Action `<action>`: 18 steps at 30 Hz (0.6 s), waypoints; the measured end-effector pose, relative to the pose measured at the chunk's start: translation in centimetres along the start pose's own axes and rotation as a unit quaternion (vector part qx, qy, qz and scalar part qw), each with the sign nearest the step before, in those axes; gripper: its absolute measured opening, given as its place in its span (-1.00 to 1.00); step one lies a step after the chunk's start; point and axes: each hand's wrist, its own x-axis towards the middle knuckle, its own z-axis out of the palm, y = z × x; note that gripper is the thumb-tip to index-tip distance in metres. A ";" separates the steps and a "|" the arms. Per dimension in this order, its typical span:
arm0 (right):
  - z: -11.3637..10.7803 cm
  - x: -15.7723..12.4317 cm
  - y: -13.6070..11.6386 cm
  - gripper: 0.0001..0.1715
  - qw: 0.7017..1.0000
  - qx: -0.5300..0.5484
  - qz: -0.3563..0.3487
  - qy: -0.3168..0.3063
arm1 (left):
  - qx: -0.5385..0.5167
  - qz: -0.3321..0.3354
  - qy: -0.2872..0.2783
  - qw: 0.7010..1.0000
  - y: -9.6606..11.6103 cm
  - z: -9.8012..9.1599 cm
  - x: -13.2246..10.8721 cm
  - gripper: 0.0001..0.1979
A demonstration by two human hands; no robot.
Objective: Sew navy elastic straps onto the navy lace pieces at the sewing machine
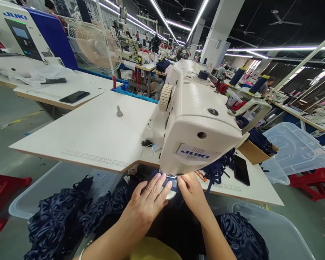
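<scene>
A white sewing machine [203,126] stands before me, its head tilted in view. My left hand [148,198] has its fingers stretched out flat, resting on a small piece of navy fabric [173,183] at the needle area. On the other side, my right hand [191,191] pinches near the fabric's right edge, thumb and index finger together; the exact grip is partly hidden. Navy patterned garments [56,213] spill from a clear plastic bin at lower left. Orange-handled snips [200,176] lie just beyond my right hand, beside a heap of navy straps [219,166].
The white table [103,130] carries a small metal piece [119,111] at left and a phone [241,169] at right. Another bin [281,227] holds navy garments at lower right. Red stools [314,182] flank the table. A fan [97,47] stands behind.
</scene>
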 end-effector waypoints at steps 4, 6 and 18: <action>0.1 0.4 -0.1 -0.73 1.000 0.009 -0.005 0.010 | 0.009 -0.010 0.007 1.000 0.3 0.5 -0.3 -0.66; 0.2 0.5 -0.3 -0.74 1.000 0.013 -0.002 0.015 | 0.013 -0.014 -0.003 1.000 0.4 0.4 -0.3 -0.66; 0.4 0.7 0.1 -0.74 1.000 0.004 0.024 0.019 | 0.026 -0.017 -0.024 0.999 0.7 0.2 -0.5 -0.64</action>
